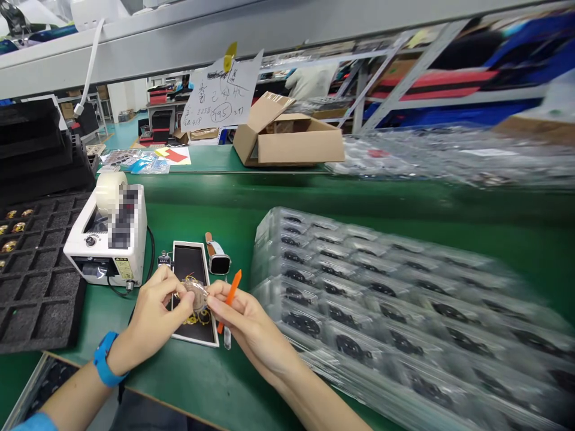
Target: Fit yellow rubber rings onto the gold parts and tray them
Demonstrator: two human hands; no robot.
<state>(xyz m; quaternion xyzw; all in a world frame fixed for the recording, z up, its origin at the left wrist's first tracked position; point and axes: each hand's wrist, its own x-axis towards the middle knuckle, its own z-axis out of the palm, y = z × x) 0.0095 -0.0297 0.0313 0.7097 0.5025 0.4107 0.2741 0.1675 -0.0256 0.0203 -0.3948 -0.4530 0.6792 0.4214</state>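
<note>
Between my fingertips is a small round, shiny watch-like part (196, 296), its details hard to make out. My left hand (160, 306) pinches it at its left side. On the other side, the thumb and finger of my right hand (248, 316) grip its edge. A flat orange stick (232, 288) with a pointed tip is also tucked in my right hand. Under both hands lies a white box (209, 342) with a dark lining, holding thin yellow rings or bands. Just beyond it lies a smartwatch (220, 264), with a small metal tally counter (164, 258) to the left.
A white tape dispenser (105, 239) stands left, beside a black foam tray (45, 281) with several gold-coloured parts. Stacked clear plastic trays (359, 299) of dark parts fill the right. A cardboard box (300, 146) and handwritten paper (215, 96) are behind.
</note>
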